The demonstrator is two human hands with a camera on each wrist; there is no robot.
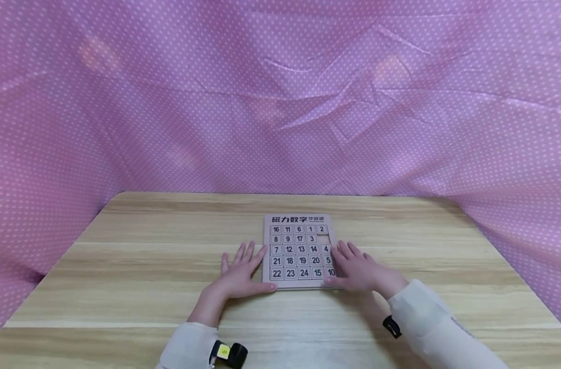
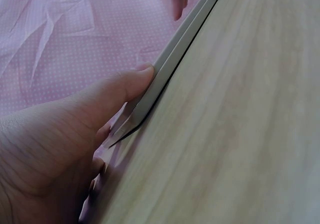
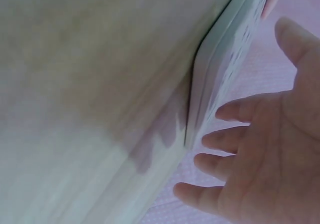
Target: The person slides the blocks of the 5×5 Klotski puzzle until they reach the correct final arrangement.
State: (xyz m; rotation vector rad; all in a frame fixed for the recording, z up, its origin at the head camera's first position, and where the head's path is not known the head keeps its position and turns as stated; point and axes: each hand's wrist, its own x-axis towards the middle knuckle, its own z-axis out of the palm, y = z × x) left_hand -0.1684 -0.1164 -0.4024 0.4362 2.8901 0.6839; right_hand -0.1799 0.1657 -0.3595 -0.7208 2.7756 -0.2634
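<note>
A sliding number puzzle point(image 1: 299, 284) lies flat on the wooden table, its numbered tiles in rows under a printed heading. One slot stands vacant at the right, below tile 2 and beside tile 3. My left hand point(image 1: 240, 277) is at its left side, fingers spread, with the thumb touching the near left corner; the left wrist view shows that thumb against the board's edge point(image 2: 172, 59). Along the right side is my right hand point(image 1: 359, 269), its thumb over the near right corner by tile 10. Its fingers point(image 3: 235, 109) look straight and spread in the right wrist view.
The light wooden table point(image 1: 146, 246) extends around the puzzle on every side. A pink dotted cloth point(image 1: 280, 128) hangs behind and along both sides of it. Black wrist straps with small devices point(image 1: 229, 353) sit at the sleeves.
</note>
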